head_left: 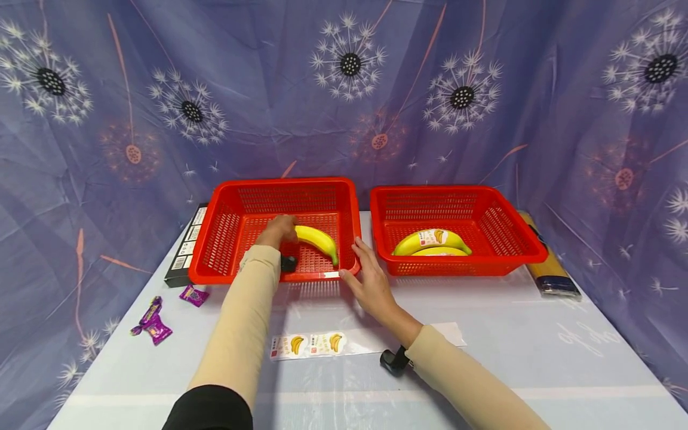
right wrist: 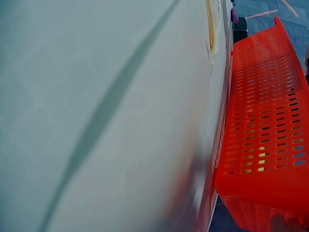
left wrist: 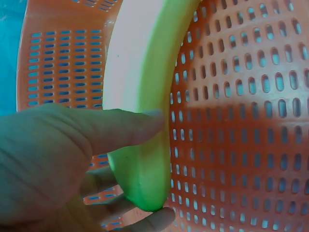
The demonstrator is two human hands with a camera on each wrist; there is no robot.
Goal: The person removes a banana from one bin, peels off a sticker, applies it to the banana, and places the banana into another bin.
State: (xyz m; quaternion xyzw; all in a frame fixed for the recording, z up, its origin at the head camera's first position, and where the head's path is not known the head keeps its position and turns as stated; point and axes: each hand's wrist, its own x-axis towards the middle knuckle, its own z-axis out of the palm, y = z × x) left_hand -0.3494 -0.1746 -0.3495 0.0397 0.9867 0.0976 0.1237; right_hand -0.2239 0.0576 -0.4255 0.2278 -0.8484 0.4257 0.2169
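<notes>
My left hand [head_left: 279,231] is inside the left red basket [head_left: 285,181] and grips a yellow banana [head_left: 318,239] by one end. In the left wrist view the thumb lies across the banana [left wrist: 145,63] and fingers curl beneath its greenish tip. The basket's perforated floor shows beside it. My right hand [head_left: 374,289] is at that basket's front right corner, its fairly straight fingers along the side and the thumb at the front rim. In the right wrist view, fingertips touch the lower outside of the basket [right wrist: 263,111].
The right red basket [head_left: 430,189] holds bananas [head_left: 455,240], one bearing a banana label. A strip of banana stickers [head_left: 371,343] lies in front of the baskets. Purple-wrapped candies [head_left: 157,329] and a black box [head_left: 180,263] are at left; a yellow and dark packet [head_left: 553,275] is at right.
</notes>
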